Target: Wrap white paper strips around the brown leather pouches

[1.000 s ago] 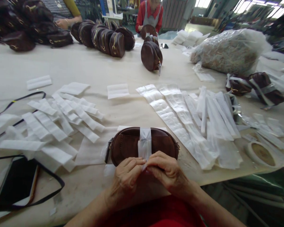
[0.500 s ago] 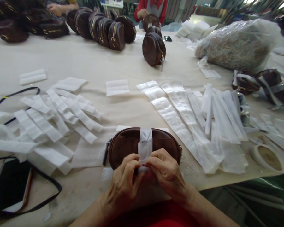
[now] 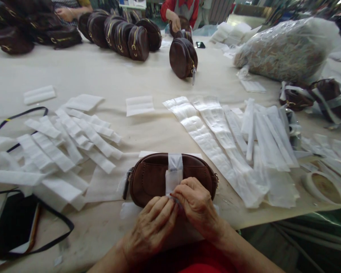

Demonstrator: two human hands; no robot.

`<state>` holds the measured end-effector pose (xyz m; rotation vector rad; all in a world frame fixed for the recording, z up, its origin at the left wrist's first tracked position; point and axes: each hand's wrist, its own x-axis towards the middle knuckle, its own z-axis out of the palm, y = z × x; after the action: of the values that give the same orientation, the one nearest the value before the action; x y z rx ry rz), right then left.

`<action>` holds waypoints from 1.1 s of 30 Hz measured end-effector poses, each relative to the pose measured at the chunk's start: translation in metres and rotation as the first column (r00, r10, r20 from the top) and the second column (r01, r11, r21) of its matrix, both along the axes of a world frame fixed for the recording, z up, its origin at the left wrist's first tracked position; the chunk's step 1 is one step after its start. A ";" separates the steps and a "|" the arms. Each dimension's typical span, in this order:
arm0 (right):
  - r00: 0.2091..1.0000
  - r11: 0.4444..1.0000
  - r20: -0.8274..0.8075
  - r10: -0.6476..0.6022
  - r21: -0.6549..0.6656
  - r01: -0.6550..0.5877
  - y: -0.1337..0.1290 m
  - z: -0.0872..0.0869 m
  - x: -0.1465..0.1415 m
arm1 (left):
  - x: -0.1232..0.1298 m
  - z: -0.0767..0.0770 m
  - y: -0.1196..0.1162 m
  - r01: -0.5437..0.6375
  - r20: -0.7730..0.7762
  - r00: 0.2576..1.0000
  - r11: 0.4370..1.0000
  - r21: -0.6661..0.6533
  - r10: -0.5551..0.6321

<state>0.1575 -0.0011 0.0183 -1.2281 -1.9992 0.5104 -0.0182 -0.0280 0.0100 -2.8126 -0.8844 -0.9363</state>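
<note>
A dark brown oval bag [image 3: 153,178] lies at the table's near edge, with a white wrapping strip [image 3: 174,172] running down over its middle. My left hand [image 3: 155,223] is closed at the bag's lower edge, its fingertips together near the strip's lower end. Pressed close beside it, my right hand [image 3: 197,204] pinches the lower end of the strip. The fingers of both hands hide the strip's end and the bag's lower middle edge.
White foam strips [image 3: 57,151] are heaped at left above a phone [image 3: 14,220] and black cord. Thin white strips [image 3: 216,132] and a tape roll [image 3: 322,187] lie right. Brown bags [image 3: 138,41] and a stuffed plastic bag [image 3: 287,49] stand farther back; a person's hand [image 3: 174,22] is beyond.
My left hand has moved slightly down, its fingers now closer together and nearer my right fingertips. More of the bag's left front shows. The person's hand at the back has shifted right and down.
</note>
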 end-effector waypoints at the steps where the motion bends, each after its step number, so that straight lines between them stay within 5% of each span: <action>1: 1.000 1.000 -0.021 -0.001 -0.014 0.001 0.000 0.000 0.001 | 0.000 0.000 0.000 -0.004 -0.003 1.000 1.000 0.002 0.004; 33: 0.984 0.987 -0.074 -0.160 -0.001 0.161 0.002 -0.003 -0.006 | -0.001 -0.006 0.004 0.012 -0.079 0.997 0.998 0.054 -0.008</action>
<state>0.1513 0.0011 0.0149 -1.3354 -1.8208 0.4641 -0.0197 -0.0238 0.0035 -2.7896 -0.8231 -0.8311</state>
